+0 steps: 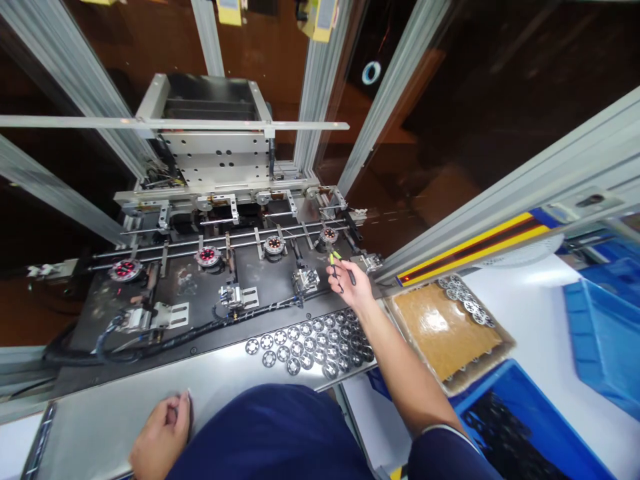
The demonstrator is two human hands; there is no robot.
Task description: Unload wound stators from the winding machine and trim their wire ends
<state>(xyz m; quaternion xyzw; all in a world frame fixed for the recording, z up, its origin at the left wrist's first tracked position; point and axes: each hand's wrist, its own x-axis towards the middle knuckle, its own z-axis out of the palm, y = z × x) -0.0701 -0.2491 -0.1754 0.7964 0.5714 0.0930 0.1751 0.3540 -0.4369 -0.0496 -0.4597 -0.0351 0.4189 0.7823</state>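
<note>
"Where's the rightmost lit disc?"
"At eleven o'clock from the right hand, the nearer one. Its fingers pinch a green-and-black hand tool, long axis roughly eleven to five."
"And the left hand?"
"At eight from there, fingers curled; whether they grip anything, I can't tell."

I wear the one camera on my head, above and behind my right hand, facing forward and down past it at the machine. It sits near enough to catch my left hand low in view, and a blue tray right of my right hand.
</note>
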